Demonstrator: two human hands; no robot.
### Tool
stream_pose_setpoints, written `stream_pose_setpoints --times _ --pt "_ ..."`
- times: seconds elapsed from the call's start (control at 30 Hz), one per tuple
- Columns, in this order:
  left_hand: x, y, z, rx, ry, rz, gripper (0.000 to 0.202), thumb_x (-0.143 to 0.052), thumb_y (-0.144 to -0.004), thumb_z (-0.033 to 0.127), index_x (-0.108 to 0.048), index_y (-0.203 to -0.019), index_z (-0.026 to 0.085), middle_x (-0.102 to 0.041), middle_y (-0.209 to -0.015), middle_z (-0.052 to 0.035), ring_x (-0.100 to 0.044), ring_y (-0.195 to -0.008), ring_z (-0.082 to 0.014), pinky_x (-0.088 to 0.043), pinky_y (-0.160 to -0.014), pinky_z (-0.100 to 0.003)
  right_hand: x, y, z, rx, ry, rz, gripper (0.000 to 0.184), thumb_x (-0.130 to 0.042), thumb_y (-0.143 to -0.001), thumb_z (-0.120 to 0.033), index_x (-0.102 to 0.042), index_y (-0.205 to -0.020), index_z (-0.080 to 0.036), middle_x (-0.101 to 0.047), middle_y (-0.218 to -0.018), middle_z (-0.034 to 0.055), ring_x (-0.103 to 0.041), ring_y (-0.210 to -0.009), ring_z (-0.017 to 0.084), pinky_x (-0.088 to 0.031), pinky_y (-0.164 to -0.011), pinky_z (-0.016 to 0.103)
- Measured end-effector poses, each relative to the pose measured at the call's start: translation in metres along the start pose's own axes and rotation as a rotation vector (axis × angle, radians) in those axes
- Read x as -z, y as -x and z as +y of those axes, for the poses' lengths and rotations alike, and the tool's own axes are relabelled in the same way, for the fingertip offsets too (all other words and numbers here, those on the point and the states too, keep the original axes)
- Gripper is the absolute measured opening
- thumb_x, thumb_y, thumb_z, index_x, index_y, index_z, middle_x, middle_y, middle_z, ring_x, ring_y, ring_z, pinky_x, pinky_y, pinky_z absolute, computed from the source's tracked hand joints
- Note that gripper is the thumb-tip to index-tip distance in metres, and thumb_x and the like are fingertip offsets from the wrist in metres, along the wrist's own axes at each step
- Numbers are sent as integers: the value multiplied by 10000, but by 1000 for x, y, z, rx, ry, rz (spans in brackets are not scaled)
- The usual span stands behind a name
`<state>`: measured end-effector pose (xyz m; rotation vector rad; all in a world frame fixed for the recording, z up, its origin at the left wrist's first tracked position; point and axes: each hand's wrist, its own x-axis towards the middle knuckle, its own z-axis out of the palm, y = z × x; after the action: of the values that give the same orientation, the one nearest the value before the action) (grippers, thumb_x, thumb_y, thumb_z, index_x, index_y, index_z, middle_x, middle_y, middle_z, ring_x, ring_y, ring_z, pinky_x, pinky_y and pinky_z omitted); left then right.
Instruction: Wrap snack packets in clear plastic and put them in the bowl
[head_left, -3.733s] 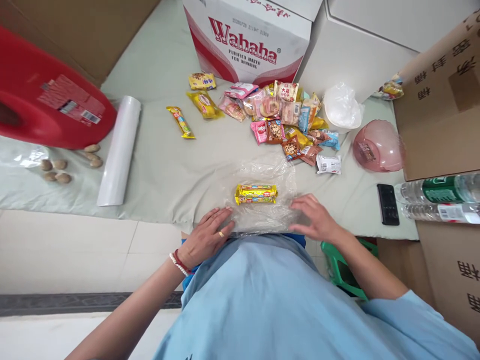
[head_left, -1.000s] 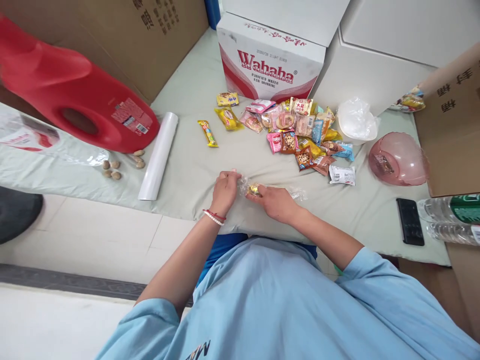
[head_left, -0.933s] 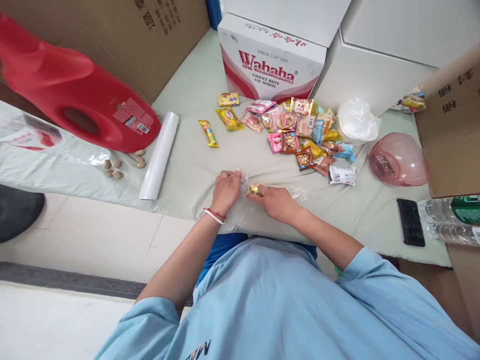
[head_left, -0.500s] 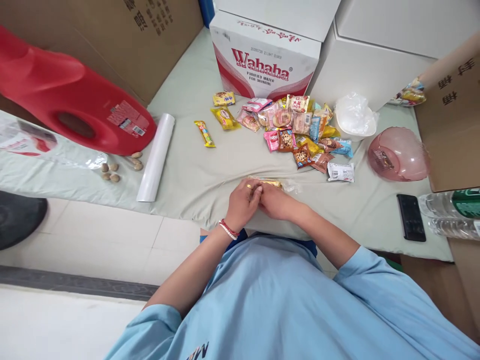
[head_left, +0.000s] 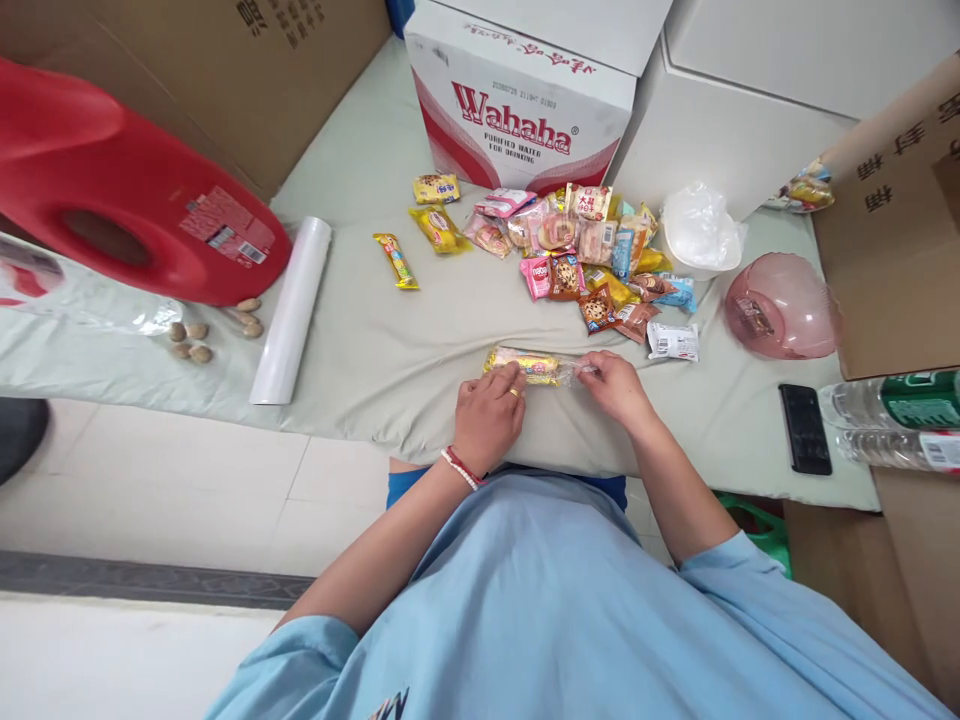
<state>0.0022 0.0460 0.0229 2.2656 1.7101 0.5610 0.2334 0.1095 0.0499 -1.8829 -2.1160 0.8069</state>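
A clear plastic bag (head_left: 568, 369) lies near the front edge of the cloth-covered surface, with a yellow wrapped snack (head_left: 536, 364) inside. My left hand (head_left: 490, 418) presses its fingers onto the left part of the bag and holds it. At the bag's right end, my right hand (head_left: 619, 388) pinches the loose, crumpled plastic between thumb and fingers. Part of the snack is hidden under my left fingertips. Beyond my hands lies a pile of small wrapped snacks (head_left: 556, 235), and a white packet (head_left: 673, 341) is the nearest one to my right hand.
To the left are a white roll (head_left: 291, 312), several brown nuts (head_left: 197, 331) and a red jug (head_left: 142, 190). A Wahaha carton (head_left: 525, 110) stands behind. On the right are a white bowl (head_left: 697, 258), a pink bowl (head_left: 780, 300), a phone (head_left: 805, 430) and plastic bottles (head_left: 862, 405).
My hands were together over the bag and have moved apart. My right hand has shifted right to the bag's end, uncovering the yellow snack. The view has shifted slightly.
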Motion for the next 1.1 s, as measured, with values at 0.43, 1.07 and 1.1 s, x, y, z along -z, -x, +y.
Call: stream_pose_setpoints --times 0.43,1.07,1.1 --pt "-3 -1 -4 -42 194 17 364 -553 -936 170 -727 -1256 187 -634 -1493 -171 -624 -1327 -334 -471 -1087 -523 -35 -13 -87 204 273 -76 316 -368 -1082 -167 -668 -1178 -139 -688 -1145 148 -638 -955 234 -444 -801 298" --pt "-20 -30 -22 304 352 255 290 -638 -938 295 -690 -1209 204 -627 -1178 -123 -610 -1112 -290 -507 -1020 -460 -41 -4 -67 261 -123 47 351 -394 -1055 -213 -684 -1241 -145 -736 -1176 154 -676 -1068 248 -512 -986 353" --pt "-21 -27 -15 280 356 300 261 -628 -935 279 -684 -1177 200 -614 -1176 -121 -605 -1112 -280 -512 -1012 -445 -41 1 -66 235 -201 56 356 -395 -1071 -263 -695 -1228 -153 -748 -1153 147 -693 -1039 245 -530 -967 356"
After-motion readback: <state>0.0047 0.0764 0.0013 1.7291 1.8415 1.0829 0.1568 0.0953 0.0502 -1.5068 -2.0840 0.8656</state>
